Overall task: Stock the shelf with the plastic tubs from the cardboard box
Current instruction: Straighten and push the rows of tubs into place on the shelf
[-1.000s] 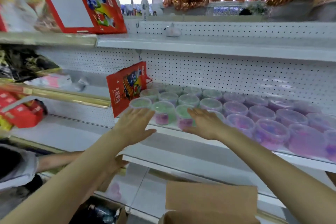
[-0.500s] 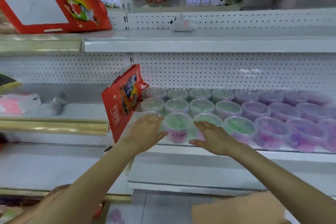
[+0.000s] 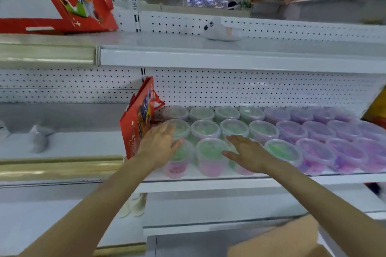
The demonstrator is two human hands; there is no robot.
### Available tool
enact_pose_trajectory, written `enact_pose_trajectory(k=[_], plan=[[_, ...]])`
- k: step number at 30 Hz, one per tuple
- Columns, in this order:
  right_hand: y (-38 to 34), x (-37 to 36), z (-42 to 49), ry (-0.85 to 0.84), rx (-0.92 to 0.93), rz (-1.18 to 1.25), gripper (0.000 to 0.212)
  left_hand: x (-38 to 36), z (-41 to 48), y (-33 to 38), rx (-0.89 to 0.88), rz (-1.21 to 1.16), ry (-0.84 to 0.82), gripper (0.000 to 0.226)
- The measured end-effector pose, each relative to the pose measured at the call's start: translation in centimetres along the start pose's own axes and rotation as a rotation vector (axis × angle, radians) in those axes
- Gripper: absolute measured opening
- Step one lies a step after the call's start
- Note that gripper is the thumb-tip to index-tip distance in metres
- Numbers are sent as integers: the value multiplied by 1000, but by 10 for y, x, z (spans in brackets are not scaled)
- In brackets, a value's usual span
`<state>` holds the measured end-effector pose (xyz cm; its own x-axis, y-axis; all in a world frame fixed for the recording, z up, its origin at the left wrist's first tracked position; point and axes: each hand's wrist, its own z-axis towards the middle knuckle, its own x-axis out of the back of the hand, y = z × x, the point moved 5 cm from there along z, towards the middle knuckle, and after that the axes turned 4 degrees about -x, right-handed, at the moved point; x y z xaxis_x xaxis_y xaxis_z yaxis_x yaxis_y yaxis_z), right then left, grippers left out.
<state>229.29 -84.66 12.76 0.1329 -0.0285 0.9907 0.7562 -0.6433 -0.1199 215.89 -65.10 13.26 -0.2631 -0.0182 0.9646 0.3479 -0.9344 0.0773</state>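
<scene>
Neither hand grips anything: left hand (image 3: 157,147) and right hand (image 3: 249,153) are both flat, fingers straight and slightly spread, palms down over the front row of plastic tubs (image 3: 211,152). Left palm lies over the end tub, fingertips reaching the lid of the tub behind; contact looks likely, can't confirm. Right hand covers the third front tub, thumb pointing at the middle one, which stands uncovered between the hands. Tubs fill the shelf (image 3: 208,182) three rows deep, green ones left, purple ones right, packed close from the front lip back to the pegboard (image 3: 250,87). Judgement: stocking on this shelf is mostly done, no obvious gap; hands look to be squaring up or pushing back the front row rather than placing a new tub. Cardboard box (image 3: 292,240) shows only a flap at bottom right, contents hidden, so how much remains is unknown. Both arms stretch forward and up from low in the view, forearms converging on the row. Red gift bag (image 3: 140,119) leans at the row's left end, just beside the left hand
</scene>
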Motion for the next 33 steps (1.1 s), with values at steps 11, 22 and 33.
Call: enact_pose_trajectory(k=[11, 22, 33], plan=[[-10, -27, 156, -85, 135, 191, 52, -66, 104, -45, 144, -58, -138, 53], [9, -47, 277, -245, 87, 91, 50, -115, 196, -76, 218, -300, -259, 44], [13, -48, 279, -210, 19, 113, 51, -115, 199, -73, 124, -132, -278, 57]])
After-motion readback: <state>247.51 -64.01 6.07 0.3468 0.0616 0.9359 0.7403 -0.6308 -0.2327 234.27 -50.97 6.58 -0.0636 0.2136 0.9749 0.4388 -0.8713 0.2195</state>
